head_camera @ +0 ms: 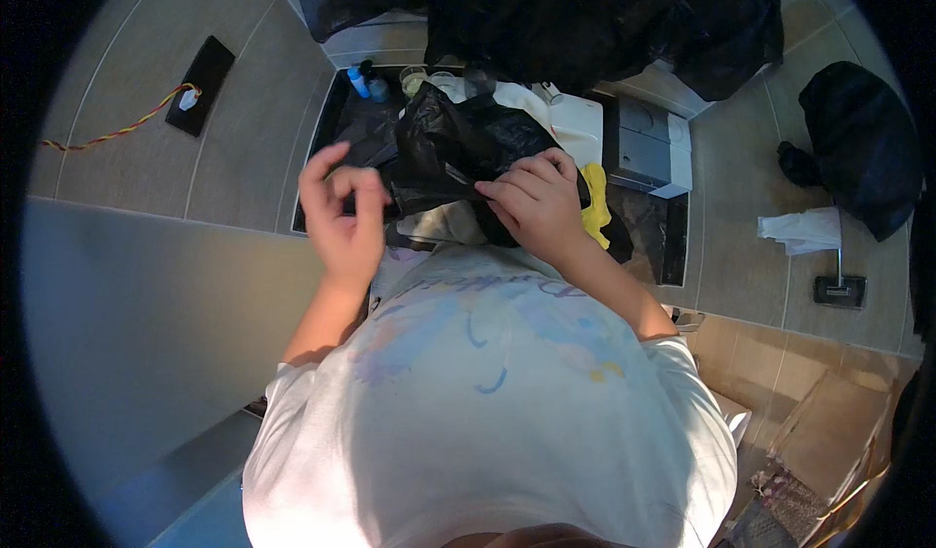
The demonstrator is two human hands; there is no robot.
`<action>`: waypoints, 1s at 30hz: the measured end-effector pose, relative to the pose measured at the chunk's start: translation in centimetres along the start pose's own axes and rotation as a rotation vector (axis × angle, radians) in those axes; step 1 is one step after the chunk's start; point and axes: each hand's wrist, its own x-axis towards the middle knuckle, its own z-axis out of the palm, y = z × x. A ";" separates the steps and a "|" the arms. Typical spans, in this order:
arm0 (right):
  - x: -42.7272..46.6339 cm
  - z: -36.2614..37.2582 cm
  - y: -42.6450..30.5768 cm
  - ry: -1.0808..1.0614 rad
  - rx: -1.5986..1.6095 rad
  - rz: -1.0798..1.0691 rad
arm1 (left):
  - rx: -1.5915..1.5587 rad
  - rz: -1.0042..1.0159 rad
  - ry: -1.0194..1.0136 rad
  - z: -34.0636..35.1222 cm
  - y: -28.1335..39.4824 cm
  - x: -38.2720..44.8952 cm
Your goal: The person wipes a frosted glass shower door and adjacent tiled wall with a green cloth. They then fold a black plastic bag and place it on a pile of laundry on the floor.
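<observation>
A crumpled black plastic bag [446, 146] lies over the dark countertop in front of me. The fingertips of my right hand [530, 200] pinch its near edge. Just left of the bag, my left hand [340, 211] is raised with its fingers curled and apart; it appears to hold nothing. A yellow cloth or glove [596, 204] lies to the right of my right hand. Below the bag, near my shirt, is a pale, bunched cloth [446, 224]. Part of the counter is hidden under the bag.
Blue bottles [368, 83] and a glass jar [413, 80] stand at the back left. A white basin or tray [578, 127] and a grey box [643, 144] are at the right. Black plastic sheeting [585, 21] hangs above. A corded wall socket [199, 86] is at the left.
</observation>
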 end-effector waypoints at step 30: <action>-0.5 -0.3 -1.3 -0.009 -0.010 0.037 | 0.265 0.268 0.036 -0.3 0.7 -0.2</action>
